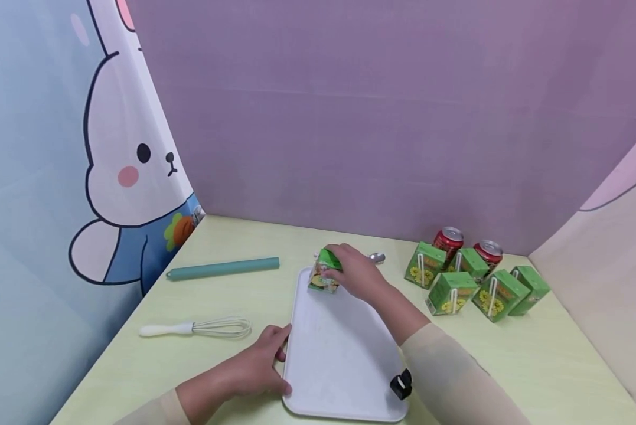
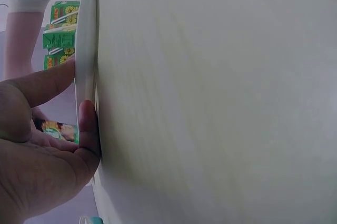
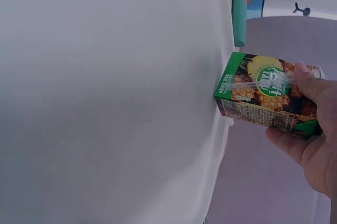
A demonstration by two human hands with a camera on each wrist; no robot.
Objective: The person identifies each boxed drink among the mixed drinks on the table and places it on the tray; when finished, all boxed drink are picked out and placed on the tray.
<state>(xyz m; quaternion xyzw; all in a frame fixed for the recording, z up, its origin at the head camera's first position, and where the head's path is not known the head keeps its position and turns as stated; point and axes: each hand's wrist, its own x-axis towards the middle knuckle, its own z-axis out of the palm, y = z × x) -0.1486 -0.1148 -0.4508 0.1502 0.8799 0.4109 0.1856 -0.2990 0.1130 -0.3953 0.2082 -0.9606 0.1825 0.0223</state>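
Your right hand's [image 1: 354,273] clamped on the juice box [image 3: 258,97], tray's [image 1: 341,354] far end; left hand [image 1: 261,365] splayed against tray's edge. Probably squashy, pinch sides lightly.

The head view looks forward and down over the table [image 1: 535,366]; sideways wrist close-ups share the juice carton [image 3: 263,95].

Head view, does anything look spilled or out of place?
Nothing looks spilled or damaged on the white tray. Only the green cartons by the red cans seem untidy, turned at differing angles.
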